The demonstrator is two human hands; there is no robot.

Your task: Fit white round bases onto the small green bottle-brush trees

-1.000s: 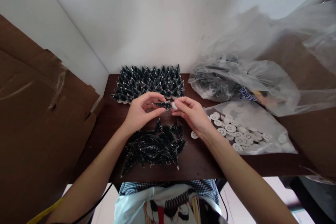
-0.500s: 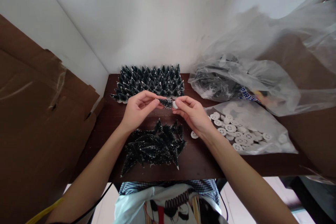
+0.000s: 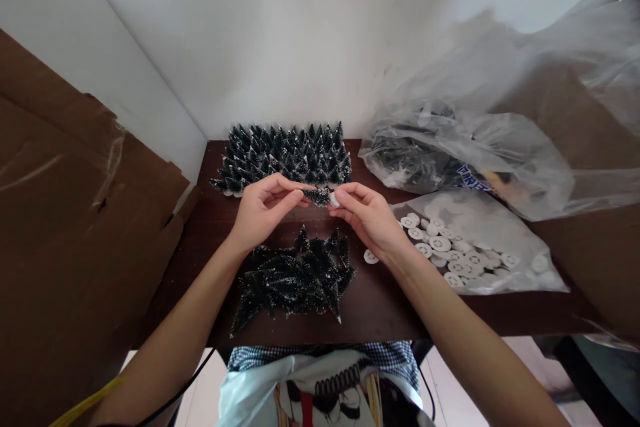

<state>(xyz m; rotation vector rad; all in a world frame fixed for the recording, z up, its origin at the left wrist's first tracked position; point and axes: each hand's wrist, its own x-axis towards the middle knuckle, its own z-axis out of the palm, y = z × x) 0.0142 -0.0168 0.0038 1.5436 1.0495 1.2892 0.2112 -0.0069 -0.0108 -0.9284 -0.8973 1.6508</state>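
My left hand (image 3: 270, 209) pinches the tip of a small dark green artificial tree (image 3: 317, 197) dusted with white, held sideways above the table. At the tree's wide end, my right hand (image 3: 367, 217) grips a white round base (image 3: 334, 199) between thumb and fingers. The base meets the trunk end, though my fingertips partly hide the joint. Below my hands lies a pile of loose trees (image 3: 295, 277) without visible bases. Behind them, several rows of upright trees (image 3: 287, 153) stand against the wall.
Several white discs (image 3: 450, 250) lie in a clear plastic bag (image 3: 530, 260) at the right, with a single disc (image 3: 371, 257) outside it. Another plastic bag (image 3: 410, 153) with dark contents sits behind. Cardboard (image 3: 75, 213) borders the left side of the dark wooden table (image 3: 385, 317).
Almost nothing differs. Both hands stay in place with the tree and base between them, and the white base has turned slightly in my right fingers.
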